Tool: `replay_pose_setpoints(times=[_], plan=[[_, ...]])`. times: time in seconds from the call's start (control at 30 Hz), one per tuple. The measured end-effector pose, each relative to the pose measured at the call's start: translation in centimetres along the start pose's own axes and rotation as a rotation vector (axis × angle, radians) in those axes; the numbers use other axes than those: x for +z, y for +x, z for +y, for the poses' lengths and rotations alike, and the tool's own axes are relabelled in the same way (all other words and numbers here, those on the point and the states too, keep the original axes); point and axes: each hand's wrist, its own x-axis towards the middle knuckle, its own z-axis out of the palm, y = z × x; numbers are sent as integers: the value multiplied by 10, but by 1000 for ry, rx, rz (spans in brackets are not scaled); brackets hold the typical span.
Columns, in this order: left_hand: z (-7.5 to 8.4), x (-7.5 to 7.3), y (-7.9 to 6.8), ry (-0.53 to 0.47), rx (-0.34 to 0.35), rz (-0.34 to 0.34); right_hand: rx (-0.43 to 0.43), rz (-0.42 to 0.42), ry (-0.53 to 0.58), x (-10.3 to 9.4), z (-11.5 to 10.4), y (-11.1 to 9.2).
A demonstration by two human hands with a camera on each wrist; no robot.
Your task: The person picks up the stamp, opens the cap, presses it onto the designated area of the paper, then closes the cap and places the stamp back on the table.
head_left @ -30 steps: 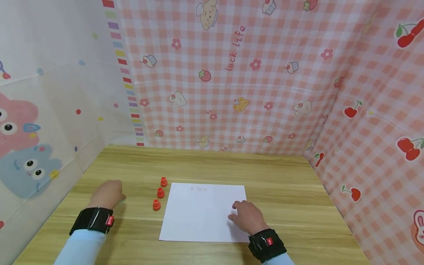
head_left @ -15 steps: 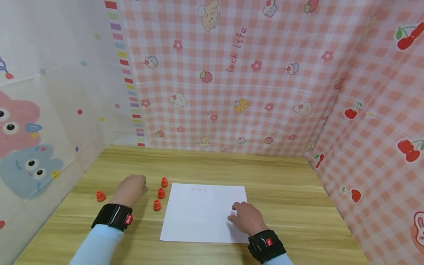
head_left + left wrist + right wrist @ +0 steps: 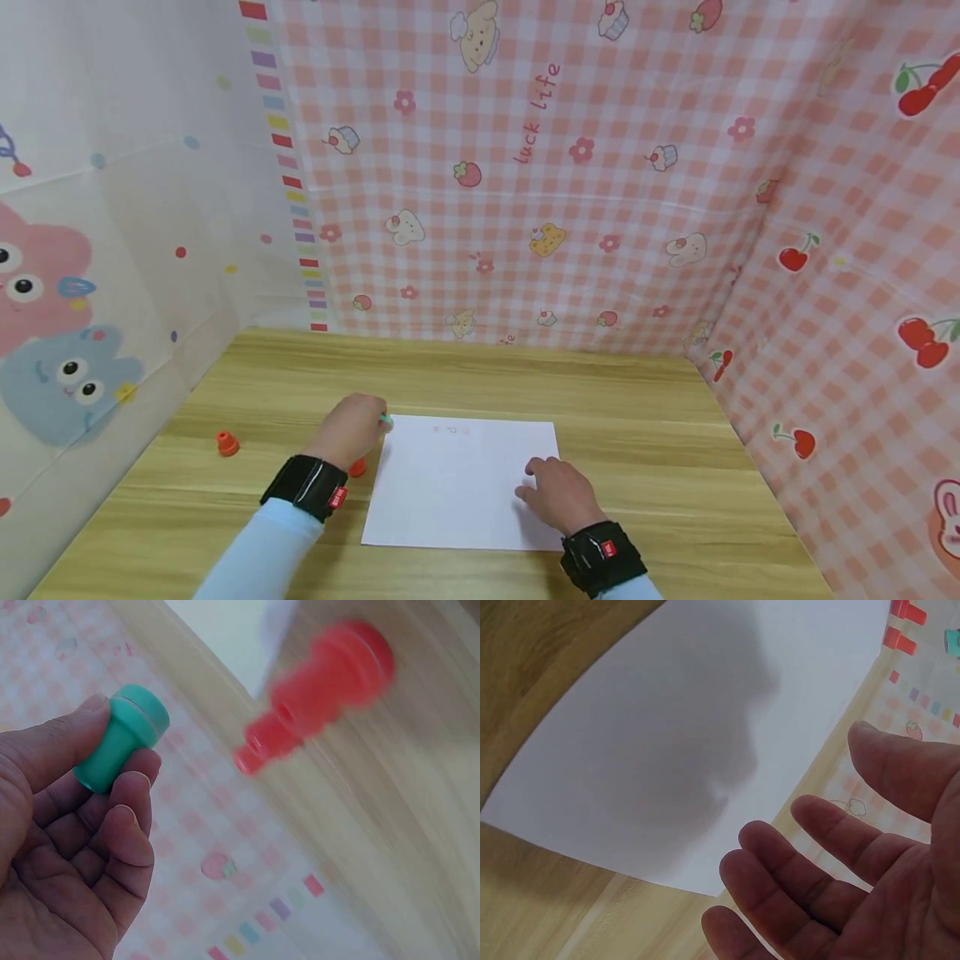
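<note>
My left hand (image 3: 358, 427) is at the near-left corner of a white sheet of paper (image 3: 457, 487). It pinches a small teal stamp (image 3: 124, 739) between thumb and fingers, and the teal tip (image 3: 386, 419) shows in the head view. Just beside this hand stands an orange-red stamp (image 3: 319, 690), blurred in the left wrist view and partly hidden behind the wrist (image 3: 358, 467). My right hand (image 3: 553, 490) rests on the sheet's right edge with relaxed fingers (image 3: 810, 877) and holds nothing. Faint red marks (image 3: 450, 430) lie near the paper's far edge.
Another orange-red stamp (image 3: 227, 443) stands alone on the wooden table (image 3: 645, 433) to the left. Patterned cloth walls (image 3: 525, 208) close in the table at the back and on both sides. Two red stamps (image 3: 901, 626) show at the top of the right wrist view.
My left hand has moved right from the table's left part to the paper's corner. An orange-red stamp now stands uncovered where the hand was. The right hand has stayed put.
</note>
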Motion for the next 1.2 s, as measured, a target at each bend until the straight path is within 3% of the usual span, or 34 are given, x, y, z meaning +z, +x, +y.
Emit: replay_pose_setpoints(times=[0.13, 0.53, 0.73, 0.93, 1.2], plan=[[9, 9, 5, -35, 17, -11, -24, 23, -9, 1, 3, -1], [42, 27, 9, -137, 31, -25, 8, 52, 9, 2, 2, 2], [50, 35, 10, -189, 29, -19, 3, 108, 47, 2, 1, 4], [54, 42, 12, -259, 69, 8, 4, 155, 68, 3, 0, 8], [60, 51, 12, -316, 129, 49, 52, 185, 219, 4, -4, 8]])
